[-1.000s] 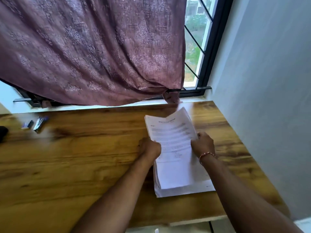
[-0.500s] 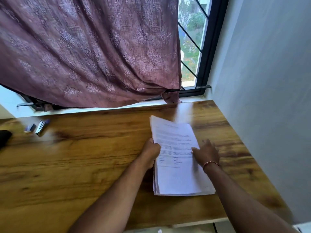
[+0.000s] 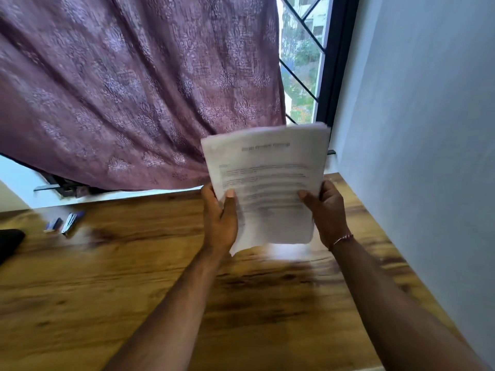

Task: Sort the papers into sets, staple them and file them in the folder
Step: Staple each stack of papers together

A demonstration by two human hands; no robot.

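A thick stack of printed white papers [image 3: 267, 183] is held upright above the wooden table [image 3: 134, 290], its lower edge off the surface. My left hand [image 3: 219, 220] grips the stack's left edge, thumb on the front page. My right hand [image 3: 325, 210] grips the right edge the same way. The print is blurred. A small stapler [image 3: 70, 222] and a blue staple box [image 3: 53, 225] lie at the far left of the table. No folder is plainly in view.
A mauve patterned curtain [image 3: 134, 89] hangs over the window behind the table. A pale wall [image 3: 415, 129] borders the table's right side. A black object [image 3: 9, 243] sits at the left edge of the view.
The stack lay flat on the table under both hands. Now both hands have lifted it upright off the table, toward the window.
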